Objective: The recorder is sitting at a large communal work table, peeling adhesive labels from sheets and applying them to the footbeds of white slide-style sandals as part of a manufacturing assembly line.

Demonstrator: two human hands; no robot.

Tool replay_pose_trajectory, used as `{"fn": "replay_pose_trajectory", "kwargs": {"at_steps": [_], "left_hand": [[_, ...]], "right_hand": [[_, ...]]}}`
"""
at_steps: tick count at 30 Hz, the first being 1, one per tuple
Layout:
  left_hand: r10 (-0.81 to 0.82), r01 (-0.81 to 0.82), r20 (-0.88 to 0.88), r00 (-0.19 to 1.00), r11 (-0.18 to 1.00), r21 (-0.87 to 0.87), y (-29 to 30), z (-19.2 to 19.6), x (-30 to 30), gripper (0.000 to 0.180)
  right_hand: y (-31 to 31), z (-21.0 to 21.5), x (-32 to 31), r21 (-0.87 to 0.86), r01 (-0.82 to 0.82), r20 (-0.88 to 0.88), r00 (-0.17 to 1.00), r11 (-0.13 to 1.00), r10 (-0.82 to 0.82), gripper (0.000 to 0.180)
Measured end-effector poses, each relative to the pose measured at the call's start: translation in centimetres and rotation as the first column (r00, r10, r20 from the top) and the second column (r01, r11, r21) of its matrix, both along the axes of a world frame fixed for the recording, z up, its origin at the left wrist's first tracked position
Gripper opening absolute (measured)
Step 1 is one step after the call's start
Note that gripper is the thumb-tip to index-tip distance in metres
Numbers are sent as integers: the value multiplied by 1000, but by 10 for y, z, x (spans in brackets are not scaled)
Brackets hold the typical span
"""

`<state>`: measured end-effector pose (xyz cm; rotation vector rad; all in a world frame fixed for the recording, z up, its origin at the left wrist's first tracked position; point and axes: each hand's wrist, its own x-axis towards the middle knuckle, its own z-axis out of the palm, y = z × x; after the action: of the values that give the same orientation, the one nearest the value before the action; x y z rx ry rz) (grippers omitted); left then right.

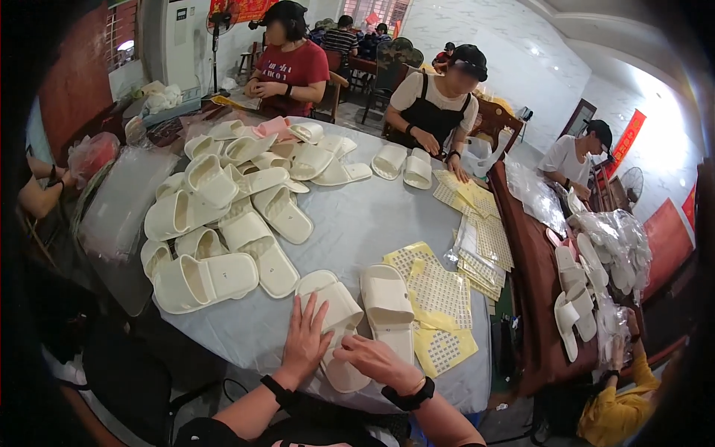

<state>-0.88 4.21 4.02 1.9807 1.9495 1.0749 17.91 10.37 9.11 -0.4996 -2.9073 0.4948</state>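
A cream slide slipper [337, 307] lies in front of me on the table, toe strap away from me. My left hand [304, 344] rests along its left side and strap, fingers stretched and spread. On the footbed, my right hand [378, 362] has its fingers curled and pressed together near the surface. Whatever they may pinch is hidden. Just to the right lies a matching slipper [388, 304] with a small dark mark on its strap and another on its footbed. Yellow-backed sheets of small printed stickers [441, 296] overlap beside it.
A heap of cream slippers [223, 201] covers the table's left side, a pink one [272, 127] among them. Across the grey-covered table [372, 223], a person [439, 104] works beside two slippers and more sticker sheets [480, 238]. Slippers and plastic bags [611, 246] lie on a brown table at right.
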Motion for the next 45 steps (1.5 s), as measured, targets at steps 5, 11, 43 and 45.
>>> {"fn": "replay_pose_trajectory", "kwargs": {"at_steps": [5,11,43,45], "left_hand": [[5,-5,-10,1000,1000,-3,-1,6,2,69],[10,-10,-14,1000,1000,-16,-2,7,2,70],[11,-12,-34,999,1000,-15,1,4,1,69],[12,-12,-34,999,1000,-7,1,2,1,69]], "right_hand": [[4,-1,1,-9,-31,18,999,999,31,15],[4,5,4,-59,-40,28,999,997,42,16],[9,1,4,-11,-101,-25,995,995,101,14],[10,1,6,-17,-104,-26,994,994,103,14]]}}
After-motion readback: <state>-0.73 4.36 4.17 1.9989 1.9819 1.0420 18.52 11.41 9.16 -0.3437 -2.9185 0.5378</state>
